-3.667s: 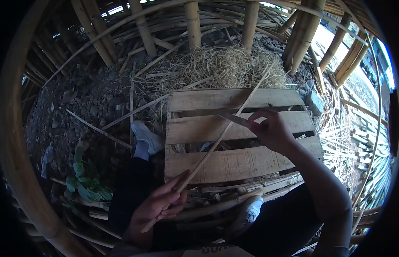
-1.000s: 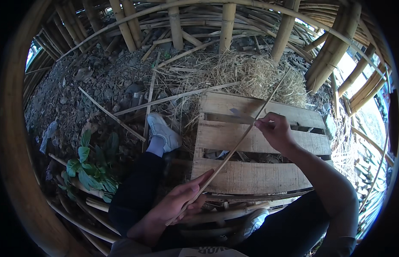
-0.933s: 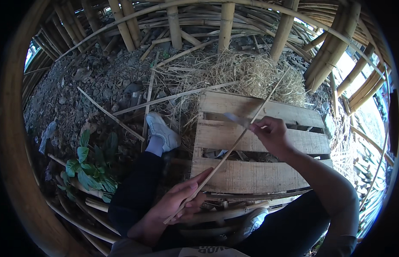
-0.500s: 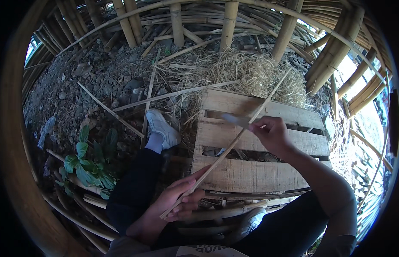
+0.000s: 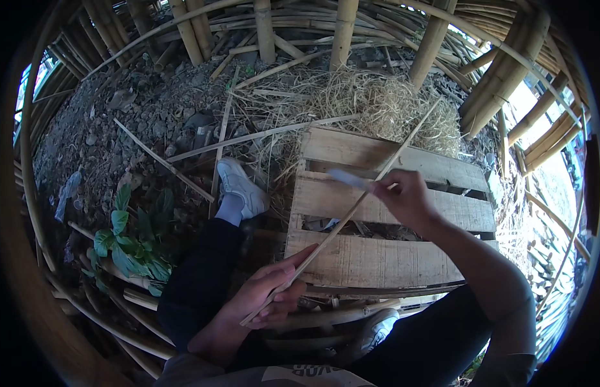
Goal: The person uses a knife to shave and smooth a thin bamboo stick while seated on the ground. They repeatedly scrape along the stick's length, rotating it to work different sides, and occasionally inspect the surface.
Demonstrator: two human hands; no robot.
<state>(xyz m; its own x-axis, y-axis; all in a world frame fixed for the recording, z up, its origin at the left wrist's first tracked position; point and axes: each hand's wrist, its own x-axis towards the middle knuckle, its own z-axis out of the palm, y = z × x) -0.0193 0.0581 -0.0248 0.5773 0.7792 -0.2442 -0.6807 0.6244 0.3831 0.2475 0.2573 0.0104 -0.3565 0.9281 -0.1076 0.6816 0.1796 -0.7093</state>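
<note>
Blade (image 5: 347, 178) blurred; rear hidden by right hand (image 5: 402, 195).

Matt wood is seen in the strip (image 5: 338, 225) in the left hand (image 5: 256, 288) and the grained slats (image 5: 377, 261) below the right hand (image 5: 405, 195), by which a smooth, metallic-looking blade (image 5: 347, 178) is held.

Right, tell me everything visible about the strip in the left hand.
The strip is long, thin, pale tan and looks like bamboo. The left hand grips it near its lower end; from there it slants up and right in front of wooden slats, its far end showing against straw. A blade in the right hand crosses it, contact unclear.
</note>
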